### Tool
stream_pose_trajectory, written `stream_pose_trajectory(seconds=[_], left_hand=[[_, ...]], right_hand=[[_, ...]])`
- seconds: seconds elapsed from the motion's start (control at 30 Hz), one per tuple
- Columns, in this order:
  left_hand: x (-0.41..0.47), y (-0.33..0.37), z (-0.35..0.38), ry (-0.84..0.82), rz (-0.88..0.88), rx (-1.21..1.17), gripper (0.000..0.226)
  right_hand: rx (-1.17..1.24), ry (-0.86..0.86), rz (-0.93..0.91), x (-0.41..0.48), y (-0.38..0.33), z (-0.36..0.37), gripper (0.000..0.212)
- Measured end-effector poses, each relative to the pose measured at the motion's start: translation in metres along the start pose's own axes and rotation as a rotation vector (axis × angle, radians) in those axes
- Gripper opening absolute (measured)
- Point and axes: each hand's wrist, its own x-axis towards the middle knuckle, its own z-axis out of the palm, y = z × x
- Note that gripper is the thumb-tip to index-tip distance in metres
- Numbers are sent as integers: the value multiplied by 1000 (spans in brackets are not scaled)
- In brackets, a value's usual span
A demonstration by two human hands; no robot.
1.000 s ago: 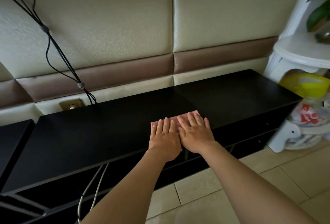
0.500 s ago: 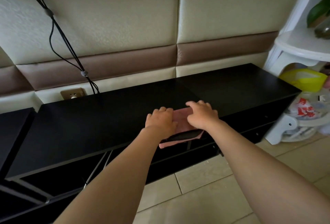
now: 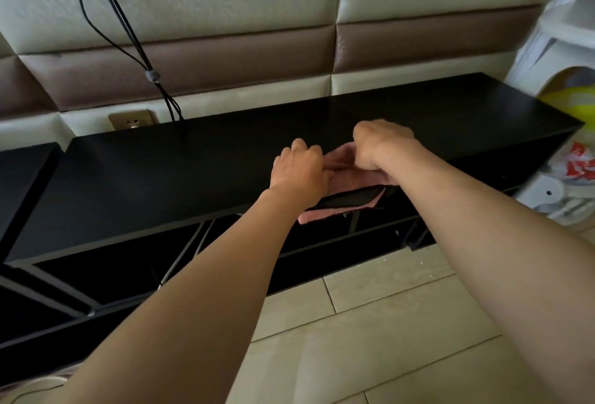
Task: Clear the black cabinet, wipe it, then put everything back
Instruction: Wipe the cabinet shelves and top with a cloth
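The long black cabinet runs across the view, its top bare of objects. A pink cloth lies over the cabinet's front edge near the middle, part of it hanging down the front. My left hand grips the cloth's left side with curled fingers. My right hand grips its right side, knuckles raised above the top. Much of the cloth is hidden under both hands.
Black cables hang down the padded wall to behind the cabinet, next to a brass socket. A white shelf unit with a yellow item and a red-printed bag stands at the right. Another black surface sits at left. Tiled floor lies below.
Both hands went from lying flat on the cloth to curling round it. The cloth has been pulled to the front edge and now hangs over it.
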Motion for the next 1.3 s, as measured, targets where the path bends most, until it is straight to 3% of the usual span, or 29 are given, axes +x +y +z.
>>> stream_pose_trajectory(seconds=[0.2,0.33,0.4,0.47,0.67,0.83,0.97,1.2,1.3], left_hand=[[-36,-13,4,104,97,-128,23],[-74,-28,15,214,306,-198,45],[-90,-42,33,285,349,-198,30],[-102,-57,55,321,348,-182,29],[-119,-89,106,114,166,-151,48],[-116,-97,114,19,47,-171,40],[-102,-97,112,20,-50,-185,45],[-67,-104,128,3,-161,-95,63],[-55,-104,140,74,-139,69,62]], right_hand=[[-2,193,55,-36,-9,26,31],[27,273,14,-65,-12,43,24],[29,287,-33,-82,-12,55,20],[28,277,-83,-93,-14,73,18],[124,137,-166,-83,-32,140,18],[29,138,-238,-62,-44,171,15],[-12,186,-230,-36,-53,176,41],[42,213,-153,14,-70,198,42],[90,191,-110,26,-73,213,45]])
